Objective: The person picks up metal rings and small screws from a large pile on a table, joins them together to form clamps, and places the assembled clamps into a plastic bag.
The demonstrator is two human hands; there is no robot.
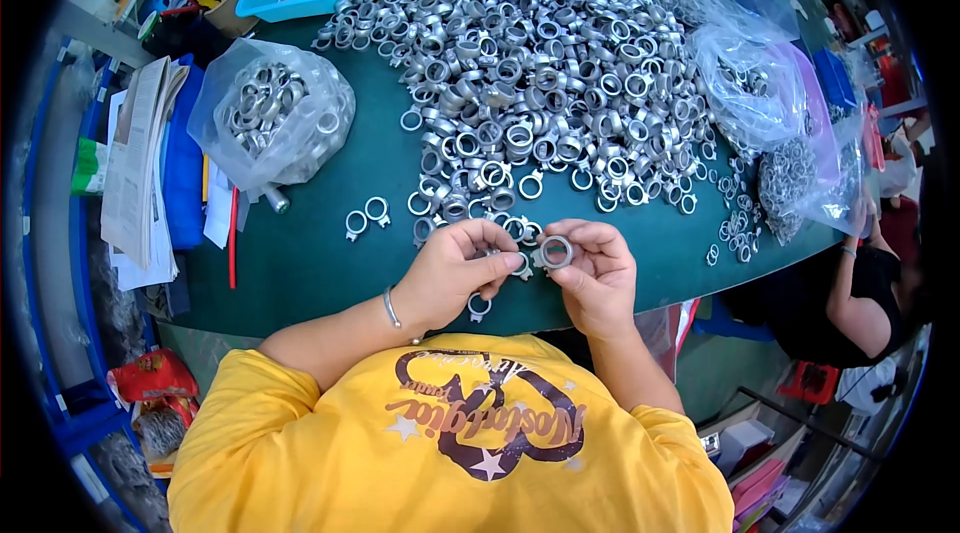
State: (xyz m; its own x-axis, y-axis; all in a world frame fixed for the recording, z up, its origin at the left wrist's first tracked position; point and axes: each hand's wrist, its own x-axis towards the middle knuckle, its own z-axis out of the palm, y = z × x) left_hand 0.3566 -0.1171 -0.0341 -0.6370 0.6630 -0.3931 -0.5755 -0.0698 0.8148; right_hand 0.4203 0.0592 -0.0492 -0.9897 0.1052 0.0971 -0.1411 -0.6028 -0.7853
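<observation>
Both my hands are close together over the near part of the green table. My right hand [602, 278] pinches a silver metal ring [557, 252] with a small lug between thumb and fingers, its opening facing up. My left hand [455, 273] is closed, thumb against fingers, just left of it; a bit of metal shows between the fingers, too covered to make out. Another metal ring [521, 269] sits at the left thumb tip, and whether it is held I cannot tell. A single ring [480, 308] lies below the left hand. Beyond both hands spreads a large heap of similar rings [540, 83].
Two loose rings [377, 210] lie left of the heap. A clear bag of metal parts [275, 118], a red stick [233, 238] and papers [145, 158] are at left. A blue tray [275, 5] stands far left. Bags [745, 83] and small rings [740, 233] lie right, near another person [865, 303].
</observation>
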